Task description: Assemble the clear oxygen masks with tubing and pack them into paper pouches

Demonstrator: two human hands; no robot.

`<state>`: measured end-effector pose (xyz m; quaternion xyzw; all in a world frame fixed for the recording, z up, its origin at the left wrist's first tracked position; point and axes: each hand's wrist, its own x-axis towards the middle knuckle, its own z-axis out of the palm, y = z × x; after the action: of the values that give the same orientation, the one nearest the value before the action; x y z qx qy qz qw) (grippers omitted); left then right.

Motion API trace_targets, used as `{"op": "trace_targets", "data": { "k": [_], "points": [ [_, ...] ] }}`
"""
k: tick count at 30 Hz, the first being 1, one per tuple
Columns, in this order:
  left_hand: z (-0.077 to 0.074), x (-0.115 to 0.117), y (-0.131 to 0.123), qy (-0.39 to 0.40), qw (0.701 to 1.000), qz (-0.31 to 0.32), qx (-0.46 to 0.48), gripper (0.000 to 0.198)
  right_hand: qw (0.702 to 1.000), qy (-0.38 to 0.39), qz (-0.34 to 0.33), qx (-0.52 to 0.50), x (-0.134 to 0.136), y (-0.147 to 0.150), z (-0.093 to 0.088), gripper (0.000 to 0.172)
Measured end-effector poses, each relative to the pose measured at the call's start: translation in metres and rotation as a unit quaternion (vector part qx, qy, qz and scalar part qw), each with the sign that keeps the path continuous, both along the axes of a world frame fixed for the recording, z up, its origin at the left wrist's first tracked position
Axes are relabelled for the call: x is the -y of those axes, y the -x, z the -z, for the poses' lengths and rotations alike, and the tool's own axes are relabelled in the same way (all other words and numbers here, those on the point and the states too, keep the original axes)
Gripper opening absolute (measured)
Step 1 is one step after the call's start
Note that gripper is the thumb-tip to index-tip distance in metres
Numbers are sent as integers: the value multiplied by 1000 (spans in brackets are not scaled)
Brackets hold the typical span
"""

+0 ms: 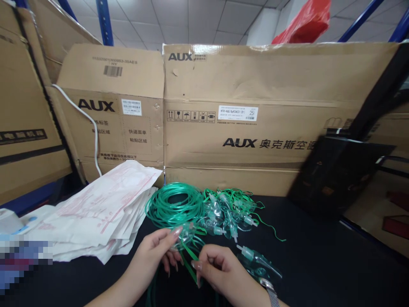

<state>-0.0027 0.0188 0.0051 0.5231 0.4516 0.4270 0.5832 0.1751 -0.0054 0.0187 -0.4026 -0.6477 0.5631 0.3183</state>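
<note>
Between thumb and fingers, my left hand point(162, 249) grips a clear green oxygen mask point(187, 235). A flat green elastic strap point(188, 258) hangs from that mask, and my right hand point(214, 266) pinches it. Right behind the hands lies a coil of green tubing point(175, 202). Beside the coil is a pile of clear masks point(226, 213) with tangled green straps point(236, 198). Another mask point(258, 260) rests on the black table to the right of my right hand, partly behind the wrist with a watch point(268, 288).
A stack of white printed paper pouches point(105, 209) lies at the left. Large cardboard panels point(271, 102) stand along the back of the black table point(306, 256). A black box point(338, 175) leans at the right, and a white cable point(96, 132) hangs at the left.
</note>
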Motion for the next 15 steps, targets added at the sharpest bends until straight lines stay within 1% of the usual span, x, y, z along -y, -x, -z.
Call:
{"op": "trace_targets", "data": {
  "k": [4,9,12,15],
  "points": [
    [4,5,-2,-24,999,22,-27,36,1000,12,-5,-25,-3,1,6,36],
    [11,11,-2,-60,996,41,-47,32,998,-38,-3,-50,-4,0,9,33],
    [9,15,-2,-85,992,45,-79,31,999,-39,2,-32,-1,1,8,32],
    [3,18,-4,-106,987,41,-110,30,999,-29,2,-14,1,4,9,31]
  ]
}}
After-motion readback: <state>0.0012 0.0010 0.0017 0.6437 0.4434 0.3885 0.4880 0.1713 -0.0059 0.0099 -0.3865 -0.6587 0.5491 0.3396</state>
